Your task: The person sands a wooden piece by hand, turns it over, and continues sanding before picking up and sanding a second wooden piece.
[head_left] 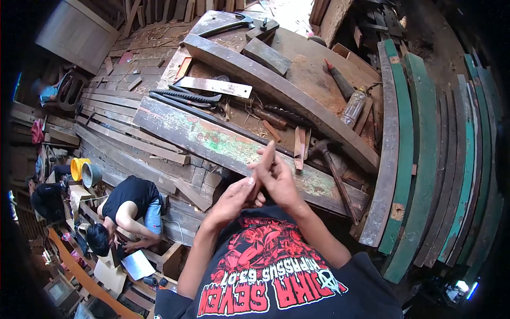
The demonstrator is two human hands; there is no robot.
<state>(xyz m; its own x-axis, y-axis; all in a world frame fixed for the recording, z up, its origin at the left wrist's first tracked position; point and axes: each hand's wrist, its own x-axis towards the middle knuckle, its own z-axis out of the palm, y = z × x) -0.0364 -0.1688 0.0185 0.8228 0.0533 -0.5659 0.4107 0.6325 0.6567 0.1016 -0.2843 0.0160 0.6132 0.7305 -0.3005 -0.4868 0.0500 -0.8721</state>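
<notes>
My left hand point(234, 199) and my right hand point(277, 181) meet in front of my shirt, above the near edge of a worn plank point(196, 127) with peeling green paint. My left fingers are curled against the right hand, and whatever lies between them is hidden. On my right hand the index finger points up and the other fingers are partly spread. Just beyond my hands are a small wood offcut point(299, 149) and a hammer point(340, 183) with a long dark handle. A try square point(212, 86) lies farther left, beside dark metal bars point(186, 95).
A thick curved beam point(287, 93) crosses the bench, with a wooden block point(268, 56) behind it. A bottle point(354, 109) stands at the right. Long green boards point(419, 159) lean there. At lower left, a person point(133, 207) bends over wood near buckets point(91, 174).
</notes>
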